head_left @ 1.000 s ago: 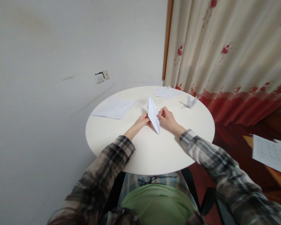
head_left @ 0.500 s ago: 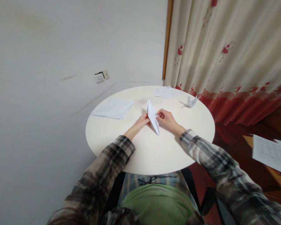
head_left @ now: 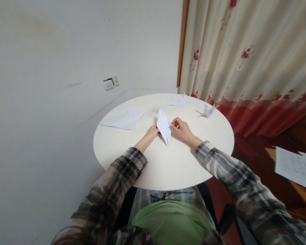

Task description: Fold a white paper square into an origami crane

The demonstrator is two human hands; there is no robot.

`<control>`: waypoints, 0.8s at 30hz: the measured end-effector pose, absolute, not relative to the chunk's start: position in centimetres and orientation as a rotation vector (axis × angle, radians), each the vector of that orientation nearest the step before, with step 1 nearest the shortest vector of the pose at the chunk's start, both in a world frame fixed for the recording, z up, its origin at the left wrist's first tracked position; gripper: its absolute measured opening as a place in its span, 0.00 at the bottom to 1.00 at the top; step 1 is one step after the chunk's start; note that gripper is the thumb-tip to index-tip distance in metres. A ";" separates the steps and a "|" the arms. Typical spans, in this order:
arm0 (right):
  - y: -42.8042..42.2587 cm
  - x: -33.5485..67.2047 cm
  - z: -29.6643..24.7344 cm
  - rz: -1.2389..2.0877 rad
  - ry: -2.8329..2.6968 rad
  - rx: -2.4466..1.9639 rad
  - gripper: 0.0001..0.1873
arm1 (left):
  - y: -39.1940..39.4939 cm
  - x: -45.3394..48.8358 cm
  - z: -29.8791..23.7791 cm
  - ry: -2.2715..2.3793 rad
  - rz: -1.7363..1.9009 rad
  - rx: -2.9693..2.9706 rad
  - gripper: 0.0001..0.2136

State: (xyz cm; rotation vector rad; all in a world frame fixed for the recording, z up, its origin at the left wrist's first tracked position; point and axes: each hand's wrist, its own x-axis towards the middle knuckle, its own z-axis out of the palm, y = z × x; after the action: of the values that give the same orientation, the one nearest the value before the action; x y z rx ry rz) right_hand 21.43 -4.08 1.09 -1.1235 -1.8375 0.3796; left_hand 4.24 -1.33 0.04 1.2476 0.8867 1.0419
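A white folded paper piece [head_left: 163, 126], long and pointed at both ends, is held just above the middle of the round cream table [head_left: 168, 166]. My left hand [head_left: 152, 131] pinches its left edge. My right hand [head_left: 182, 129] pinches a small flap on its right side. Both hands are closed on the paper.
A flat white sheet [head_left: 123, 117] lies on the table's left part. A crumpled or partly folded paper [head_left: 180, 100] sits at the far edge, and a small folded paper crane [head_left: 207, 111] stands at the right. A flowered curtain [head_left: 247, 61] hangs behind. Loose papers [head_left: 294, 167] lie off to the right.
The folded paper has tilted and shifted slightly left between my hands, and its shape looks a little wider. My hands stayed in nearly the same place.
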 end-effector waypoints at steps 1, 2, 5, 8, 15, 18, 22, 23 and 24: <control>-4.0 21.5 1.1 0.372 -1.830 -1.141 0.07 | -1.3 4.2 0.0 0.893 1.048 1.247 0.15; -3.9 21.5 1.0 0.360 -1.817 -1.160 0.08 | -1.3 4.2 0.0 0.895 1.049 1.256 0.15; -3.6 21.8 0.8 0.322 -1.742 -1.204 0.09 | -1.3 4.1 0.0 0.873 1.040 1.345 0.15; -3.2 21.9 0.4 0.394 -1.646 -1.251 0.14 | -1.5 4.0 -0.1 0.879 1.006 1.445 0.14; -2.9 21.5 0.9 1.041 -1.261 -1.066 0.18 | -1.9 3.9 0.3 0.883 0.887 1.561 0.12; -3.1 21.5 1.3 1.115 -1.203 -1.030 0.15 | -2.2 4.0 0.6 0.888 0.871 1.553 0.12; -3.1 21.9 1.2 1.130 -1.131 -1.032 0.11 | -2.2 4.0 0.7 0.880 0.918 1.489 0.15; -3.0 22.0 1.1 1.134 -1.110 -1.027 0.11 | -2.2 4.0 0.8 0.875 0.928 1.463 0.17; -3.0 22.1 1.0 1.135 -1.093 -1.025 0.11 | -2.2 4.0 0.9 0.873 0.933 1.438 0.19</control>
State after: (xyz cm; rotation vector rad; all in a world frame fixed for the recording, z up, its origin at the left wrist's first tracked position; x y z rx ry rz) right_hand 22.06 -2.99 1.00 -1.0251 -1.0932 1.1351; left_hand 3.97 -2.20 0.85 1.4383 0.8734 0.9328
